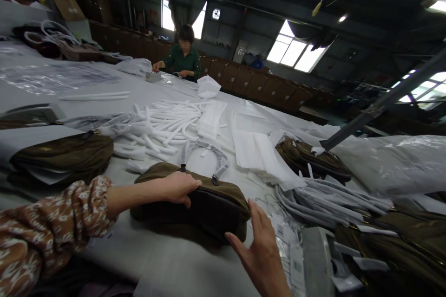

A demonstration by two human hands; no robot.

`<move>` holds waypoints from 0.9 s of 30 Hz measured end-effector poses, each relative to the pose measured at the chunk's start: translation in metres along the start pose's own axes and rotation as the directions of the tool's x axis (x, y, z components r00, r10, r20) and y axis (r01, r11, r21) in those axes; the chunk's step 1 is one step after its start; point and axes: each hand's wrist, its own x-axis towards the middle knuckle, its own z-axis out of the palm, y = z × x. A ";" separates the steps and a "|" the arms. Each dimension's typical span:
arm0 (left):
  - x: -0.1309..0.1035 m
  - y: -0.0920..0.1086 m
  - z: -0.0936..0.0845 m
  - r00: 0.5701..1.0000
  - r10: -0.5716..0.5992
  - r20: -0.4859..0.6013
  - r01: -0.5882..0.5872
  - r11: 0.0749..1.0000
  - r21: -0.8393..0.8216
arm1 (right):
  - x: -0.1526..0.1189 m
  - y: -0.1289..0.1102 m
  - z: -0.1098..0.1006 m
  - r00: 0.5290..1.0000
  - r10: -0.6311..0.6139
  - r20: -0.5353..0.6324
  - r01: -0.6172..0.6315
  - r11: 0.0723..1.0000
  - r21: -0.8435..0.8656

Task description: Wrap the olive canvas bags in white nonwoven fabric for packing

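An olive-green handbag (230, 191) lies in front of me on the table, its dark base turned toward me. Its handle (223, 160), covered in clear wrap, stands up on the far side. My left hand (179, 188) is closed over the bag's upper edge, thumb on the near side. At the bag's right end is my right hand (259, 241), thumb and fingers spread around the corner; whether it presses on the fabric I cannot tell.
White tubes (163, 125) are heaped behind the bag, beside white sheets (258, 151). Another olive bag (69, 151) lies left; more bags (411, 232) and wrapped straps (324, 204) lie right. A slanted metal post (376, 106) rises at right. A person (184, 58) works across the table.
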 end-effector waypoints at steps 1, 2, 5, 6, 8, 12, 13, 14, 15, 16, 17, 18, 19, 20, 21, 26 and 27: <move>0.000 0.001 0.000 1.000 0.018 0.004 -0.018 1.000 0.016 | 0.011 0.001 0.004 0.987 -0.086 0.133 0.099 0.991 -0.093; -0.002 0.002 0.002 0.999 0.034 0.003 -0.034 0.999 0.034 | 0.019 0.007 0.011 0.957 -0.135 0.256 0.190 0.961 -0.201; -0.017 -0.002 0.021 0.999 0.046 -0.018 -0.044 0.994 0.098 | 0.021 0.042 0.044 0.871 -0.237 0.431 0.439 0.770 -0.464; -0.024 -0.006 0.029 0.999 0.035 -0.028 -0.031 0.992 0.121 | 0.017 0.055 0.054 0.855 -0.282 0.435 0.490 0.712 -0.503; -0.041 -0.018 0.045 0.999 0.002 -0.046 0.006 0.987 0.160 | 0.007 0.074 0.067 0.832 -0.368 0.415 0.549 0.653 -0.522; -0.070 -0.045 0.061 0.994 -0.011 -0.106 0.032 0.979 0.203 | 0.000 0.079 0.063 0.766 -0.468 0.441 0.642 0.600 -0.477; -0.075 -0.050 0.063 0.992 -0.006 -0.128 0.033 0.977 0.210 | 0.000 0.077 0.061 0.748 -0.479 0.459 0.662 0.588 -0.465; -0.080 -0.054 0.067 0.989 0.000 -0.147 0.033 0.976 0.217 | -0.002 0.076 0.059 0.735 -0.489 0.470 0.676 0.579 -0.455; -0.085 -0.058 0.071 0.987 0.006 -0.163 0.031 0.974 0.226 | -0.005 0.075 0.058 0.729 -0.500 0.468 0.684 0.568 -0.458; -0.089 -0.059 0.078 0.984 0.013 -0.176 0.029 0.971 0.237 | -0.009 0.076 0.059 0.728 -0.515 0.452 0.685 0.555 -0.472; -0.092 -0.060 0.085 0.982 0.018 -0.190 0.030 0.968 0.250 | -0.014 0.078 0.061 0.729 -0.532 0.431 0.684 0.541 -0.489; -0.095 -0.060 0.093 0.979 0.020 -0.204 0.035 0.963 0.266 | -0.019 0.080 0.063 0.730 -0.551 0.404 0.680 0.533 -0.503; -0.097 -0.060 0.100 0.976 0.020 -0.218 0.043 0.958 0.282 | -0.023 0.082 0.066 0.735 -0.562 0.379 0.672 0.533 -0.514; -0.099 -0.060 0.107 0.972 0.021 -0.232 0.051 0.953 0.299 | -0.026 0.082 0.068 0.741 -0.563 0.366 0.665 0.541 -0.515; -0.100 -0.060 0.113 0.969 0.023 -0.244 0.056 0.948 0.313 | -0.026 0.080 0.069 0.749 -0.548 0.372 0.658 0.556 -0.508; -0.099 -0.063 0.120 0.968 0.062 -0.244 0.026 0.939 0.342 | -0.012 0.048 0.073 0.735 -0.403 0.545 0.661 0.603 -0.446; -0.098 -0.064 0.119 0.968 0.063 -0.243 0.024 0.941 0.338 | -0.012 0.043 0.076 0.721 -0.407 0.561 0.675 0.599 -0.432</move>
